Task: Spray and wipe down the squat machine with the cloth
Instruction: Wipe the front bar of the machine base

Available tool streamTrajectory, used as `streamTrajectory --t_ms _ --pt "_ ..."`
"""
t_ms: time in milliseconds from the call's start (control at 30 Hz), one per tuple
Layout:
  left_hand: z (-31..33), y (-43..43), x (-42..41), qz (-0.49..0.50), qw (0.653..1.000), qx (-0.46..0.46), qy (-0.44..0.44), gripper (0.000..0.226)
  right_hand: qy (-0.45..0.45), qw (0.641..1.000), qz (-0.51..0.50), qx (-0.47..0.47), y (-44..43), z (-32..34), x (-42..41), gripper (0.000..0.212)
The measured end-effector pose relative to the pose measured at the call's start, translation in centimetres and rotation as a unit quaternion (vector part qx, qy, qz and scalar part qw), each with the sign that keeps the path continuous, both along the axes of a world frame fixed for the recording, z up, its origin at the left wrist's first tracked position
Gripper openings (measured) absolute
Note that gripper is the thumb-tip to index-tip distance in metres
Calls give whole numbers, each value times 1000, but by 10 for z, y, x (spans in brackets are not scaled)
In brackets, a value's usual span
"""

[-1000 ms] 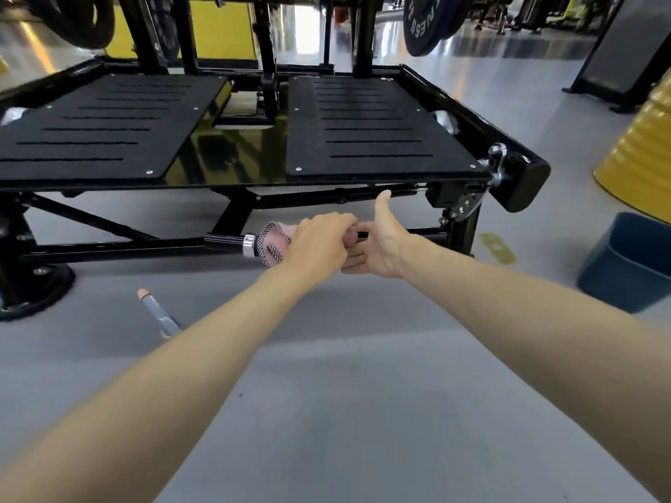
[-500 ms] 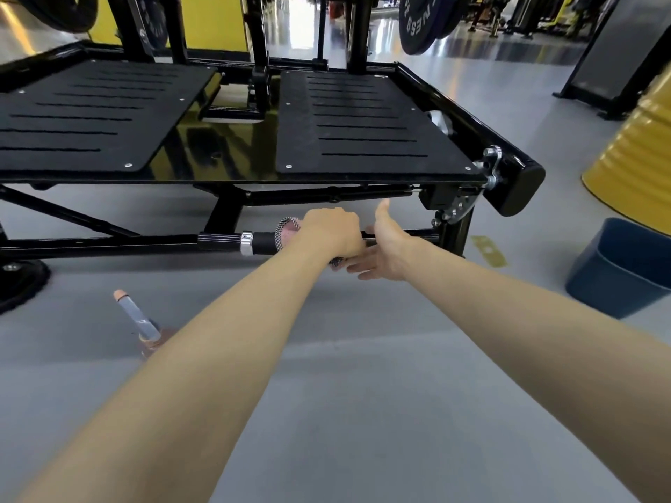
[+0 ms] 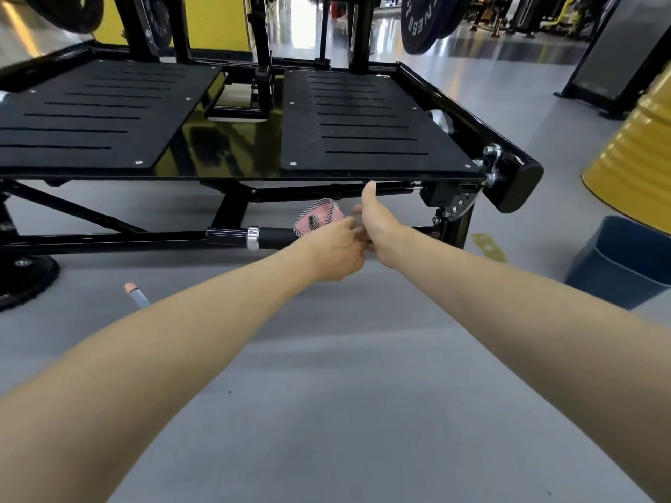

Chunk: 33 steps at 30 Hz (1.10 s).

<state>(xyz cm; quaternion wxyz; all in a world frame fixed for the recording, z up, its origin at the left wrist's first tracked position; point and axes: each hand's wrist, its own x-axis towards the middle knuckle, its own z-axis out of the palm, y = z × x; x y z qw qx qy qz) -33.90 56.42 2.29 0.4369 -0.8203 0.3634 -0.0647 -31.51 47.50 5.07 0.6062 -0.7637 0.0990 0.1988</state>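
Note:
The black squat machine [image 3: 374, 128] fills the upper half of the view, with two slotted foot plates and a low horizontal handle bar [image 3: 268, 237] under the front edge. A pink cloth with a checked border [image 3: 319, 216] is wrapped over that bar. My left hand [image 3: 336, 248] grips the cloth on the bar. My right hand [image 3: 379, 221] sits just right of it, thumb pointing up, fingers under the bar and hidden behind the left hand. A spray bottle [image 3: 136, 295] lies on the floor at the left, mostly hidden by my left forearm.
A blue bin [image 3: 617, 263] stands on the grey floor at the right, with a yellow ribbed drum [image 3: 639, 157] behind it. A black weight plate [image 3: 423, 21] hangs above the machine's far right. A round black foot [image 3: 25, 281] of the frame rests at the left.
My left hand has slid right along the bar with the cloth, uncovering more of the black grip and chrome collar. The cloth now bunches up above my hand. The right hand stays at the bar.

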Motion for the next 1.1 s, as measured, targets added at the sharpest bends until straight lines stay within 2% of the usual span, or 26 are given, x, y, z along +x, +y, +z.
streamTrajectory --t_ms 100,200,367,500,767,867,933,967,1033,1100 --pt "-3 17 0 -52 998 41 -14 27 -11 1000 16 -12 4 3 -4 75" --pt "-4 39 0 -151 988 20 -7 21 -21 999 31 -23 6 4 -8 76" --pt "3 80 -11 -227 959 -170 29 33 -43 995 61 -67 14 13 -19 75" --pt "16 129 -31 -137 950 -277 51 36 -68 991 70 -96 25 21 -30 72" --pt "29 176 -70 -19 971 -238 26 54 -57 984 96 -141 44 16 -35 72" --pt "31 200 -81 83 964 -246 53 50 -62 978 73 -186 52 10 -35 73" --pt "35 209 -89 220 928 -283 99 43 -144 950 57 -271 61 6 -37 62" --pt "35 214 -92 307 887 -323 120 33 -213 928 53 -303 66 5 -40 52" --pt "42 227 -101 442 807 -365 142 18 -361 876 62 -315 77 5 -51 33" --pt "42 243 -112 484 745 -439 133 19 -468 830 107 -284 91 3 -67 25"
